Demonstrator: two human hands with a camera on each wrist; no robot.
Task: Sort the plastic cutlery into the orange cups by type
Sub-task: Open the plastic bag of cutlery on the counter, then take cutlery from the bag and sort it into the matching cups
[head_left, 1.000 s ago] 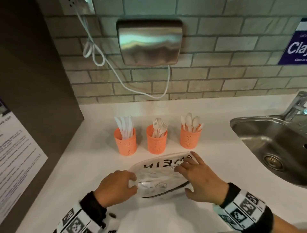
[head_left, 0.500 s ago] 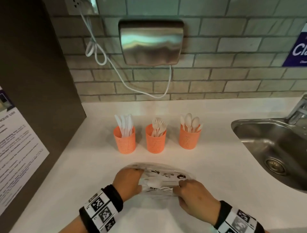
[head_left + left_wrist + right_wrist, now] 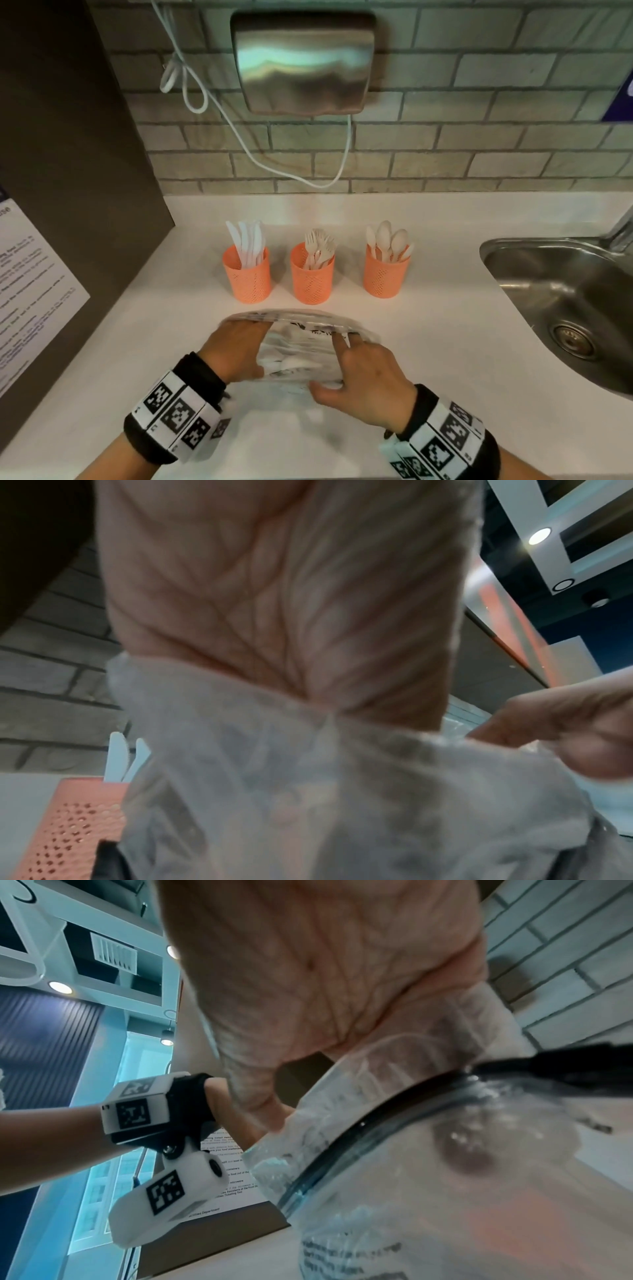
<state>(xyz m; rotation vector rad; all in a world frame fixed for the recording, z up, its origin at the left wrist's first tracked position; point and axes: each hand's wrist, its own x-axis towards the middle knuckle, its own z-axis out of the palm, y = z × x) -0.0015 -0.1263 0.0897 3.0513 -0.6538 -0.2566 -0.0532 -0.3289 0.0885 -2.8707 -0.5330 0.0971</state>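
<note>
Nearest, the left hand and the right hand both grip a clear plastic bag on the white tabletop, and some white cutlery seems to remain inside, so the step is probably to open it. The next move needs the mouth pulled apart and one piece taken out. Behind stand three orange cups with knives, forks and spoons, unobstructed; a sink lies right.
</note>
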